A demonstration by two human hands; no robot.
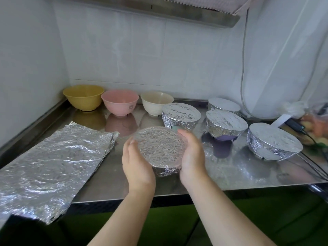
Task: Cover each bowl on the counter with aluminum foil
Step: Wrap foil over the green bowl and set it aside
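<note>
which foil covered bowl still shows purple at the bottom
The middle one on the right, between the back-corner bowl and the nearest right one. Its lilac base peeks out below the foil; the others show none.

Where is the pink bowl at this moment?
In the head view, the pink bowl stands uncovered at the back left of the counter, near the wall, between the yellow bowl and the cream bowl.

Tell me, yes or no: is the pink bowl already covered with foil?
No, the pink bowl stands open and bare between the yellow bowl and cream bowl.
</note>
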